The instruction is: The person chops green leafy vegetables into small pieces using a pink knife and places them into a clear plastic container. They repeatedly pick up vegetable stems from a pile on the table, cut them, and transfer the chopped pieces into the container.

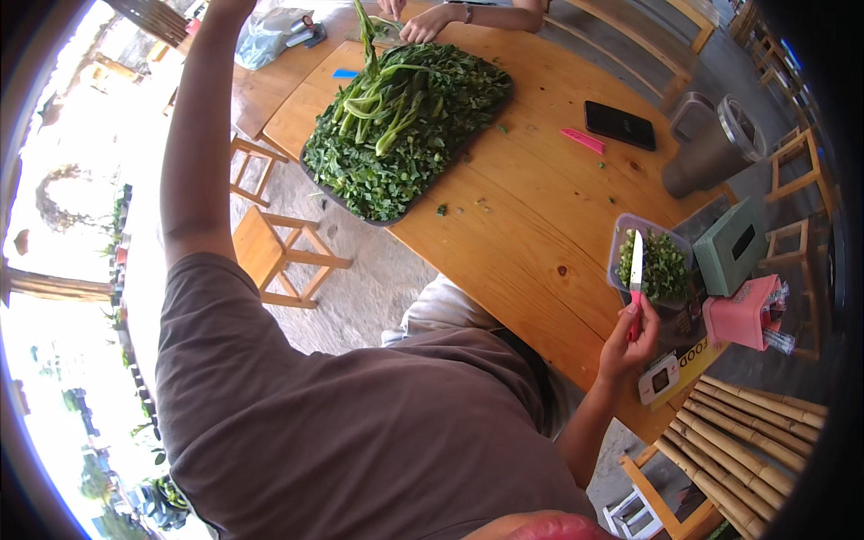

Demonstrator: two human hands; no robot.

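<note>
My right hand (631, 334) holds a small paring knife (636, 266) by its pink handle. The blade points away from me, over a clear plastic container (614, 253) of chopped greens (665, 266). My left arm reaches up along the left side and its hand is out of view beyond the top edge. Before me a dark tray (426, 204) is heaped with chopped leafy greens (378, 182). Several whole green stalks (385, 111) lie on top of the heap, and one sticks up past its far side.
Another person's hands (428, 23) are at a cutting board (378, 30) across the wooden table (499, 229). A pink knife sheath (583, 141), phone (619, 125), tumbler (709, 152), tissue box (732, 246) and pink holder (742, 314) stand or lie rightward. A stool (260, 246) is left.
</note>
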